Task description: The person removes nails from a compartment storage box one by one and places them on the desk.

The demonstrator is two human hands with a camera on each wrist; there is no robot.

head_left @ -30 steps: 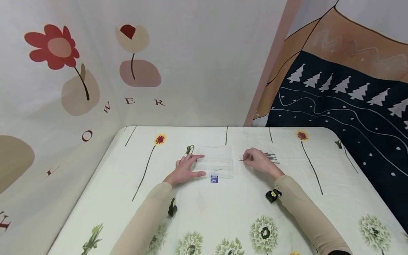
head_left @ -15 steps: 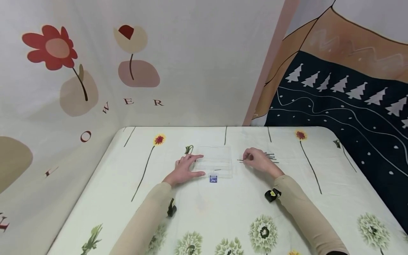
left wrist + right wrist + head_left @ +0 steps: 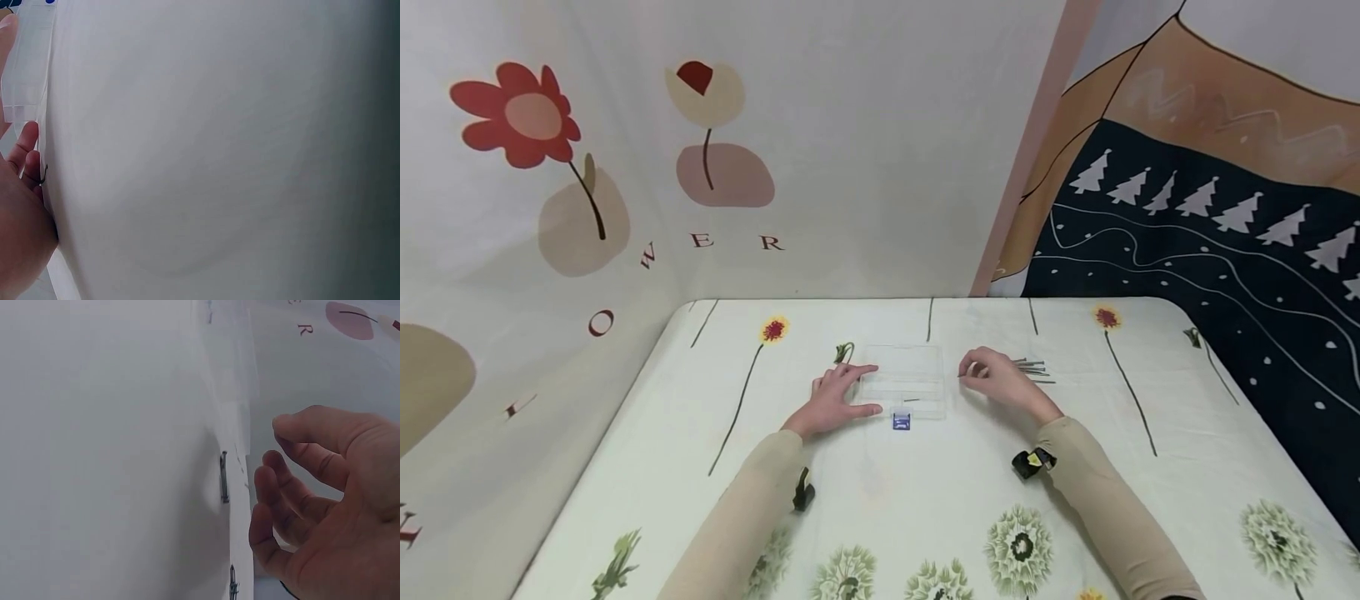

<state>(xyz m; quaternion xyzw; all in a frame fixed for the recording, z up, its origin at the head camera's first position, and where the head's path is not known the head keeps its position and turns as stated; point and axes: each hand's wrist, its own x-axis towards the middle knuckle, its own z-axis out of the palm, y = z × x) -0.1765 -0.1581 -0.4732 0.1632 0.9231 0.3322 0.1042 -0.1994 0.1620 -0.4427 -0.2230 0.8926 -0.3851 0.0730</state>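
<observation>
A clear plastic box lies on the table, with one small nail in its front part and a blue label at its front edge. My left hand rests at the box's left side, thumb and index finger spread along it. To the right of the box, my right hand hovers low with curled fingers, thumb close to index. In the right wrist view a nail-like piece lies on the table beneath that hand. Whether anything sits between thumb and index is hidden. Several nails lie behind the right hand.
The table wears a white cloth printed with flowers, stems and dandelion heads. A pale printed curtain rises behind it, and a dark tree-patterned cloth hangs at the right. Black cameras sit on both wrists.
My right hand has shifted a little left, toward the box, covering most of the thin nails that showed ahead of its fingertips. The left hand and the box stay put.
</observation>
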